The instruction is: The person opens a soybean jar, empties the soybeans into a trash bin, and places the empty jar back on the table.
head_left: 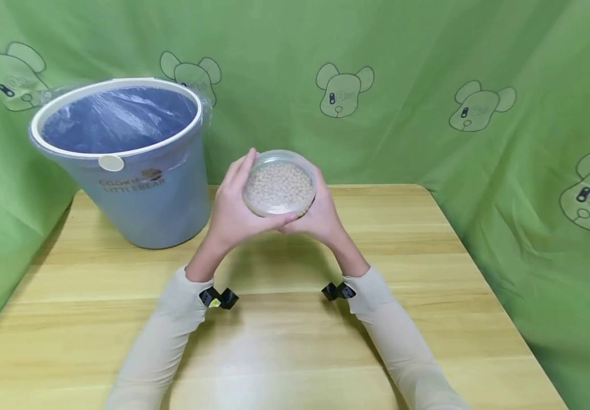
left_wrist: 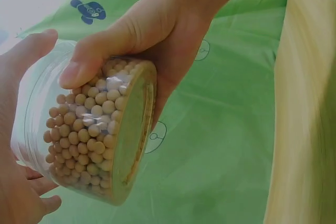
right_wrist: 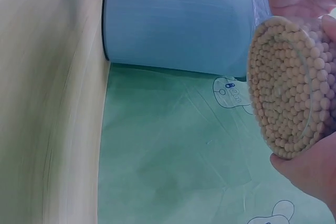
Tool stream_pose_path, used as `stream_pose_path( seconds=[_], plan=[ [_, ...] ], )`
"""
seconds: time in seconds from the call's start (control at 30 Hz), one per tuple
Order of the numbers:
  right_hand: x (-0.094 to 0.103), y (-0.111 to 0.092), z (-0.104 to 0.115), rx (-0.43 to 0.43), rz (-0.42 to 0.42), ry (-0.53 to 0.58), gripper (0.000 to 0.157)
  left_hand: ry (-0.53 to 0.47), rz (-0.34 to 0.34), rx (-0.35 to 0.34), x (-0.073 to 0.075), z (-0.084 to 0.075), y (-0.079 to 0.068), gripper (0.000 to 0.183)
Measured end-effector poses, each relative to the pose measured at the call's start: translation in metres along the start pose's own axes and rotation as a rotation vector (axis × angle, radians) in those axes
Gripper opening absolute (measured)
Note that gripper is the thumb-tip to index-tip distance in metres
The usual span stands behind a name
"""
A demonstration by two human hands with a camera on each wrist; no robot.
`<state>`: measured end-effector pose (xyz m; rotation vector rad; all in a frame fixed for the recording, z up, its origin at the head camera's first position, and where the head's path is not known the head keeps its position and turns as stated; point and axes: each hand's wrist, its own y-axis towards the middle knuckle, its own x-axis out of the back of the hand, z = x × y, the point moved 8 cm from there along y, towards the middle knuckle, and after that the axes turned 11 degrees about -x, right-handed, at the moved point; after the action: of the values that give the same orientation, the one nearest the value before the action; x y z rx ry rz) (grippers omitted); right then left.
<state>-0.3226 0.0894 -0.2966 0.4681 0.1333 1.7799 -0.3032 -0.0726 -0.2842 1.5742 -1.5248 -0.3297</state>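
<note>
A clear round jar point(head_left: 279, 188) of small beige balls is held above the table, between both hands. My left hand point(head_left: 234, 208) grips its left side, the thumb reaching across the near side. On the other side my right hand point(head_left: 326, 213) grips it, thumb against the wall in the left wrist view. The balls point(left_wrist: 84, 135) fill the part toward the base and leave a gap near the top. From the right wrist, the jar's base point(right_wrist: 281, 90) faces the camera, packed with balls. Parts of the right fingers are hidden behind the jar.
A blue bucket point(head_left: 156, 210) with a white rim and a clear plastic liner point(head_left: 121, 117) stands at the back left of the wooden table point(head_left: 274, 353). Green cloth point(head_left: 397, 34) printed with bear heads hangs behind and along both sides.
</note>
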Motion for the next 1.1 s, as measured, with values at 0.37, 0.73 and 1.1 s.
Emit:
stream_pose_path(
  seconds=[0.37,0.73,1.1],
  plan=[
    [0.009,0.008,-0.023,-0.007,-0.036,-0.028,0.122,0.094,-0.044,-0.063,0.01,-0.006,0.001,0.125],
    [0.023,0.004,0.003,-0.005,-0.065,0.01,0.12,0.049,-0.11,-0.035,0.041,0.016,-0.002,0.125],
    [0.054,0.009,0.007,0.003,-0.156,0.027,0.113,0.063,0.18,0.15,0.031,0.07,-0.03,0.113]
  ],
)
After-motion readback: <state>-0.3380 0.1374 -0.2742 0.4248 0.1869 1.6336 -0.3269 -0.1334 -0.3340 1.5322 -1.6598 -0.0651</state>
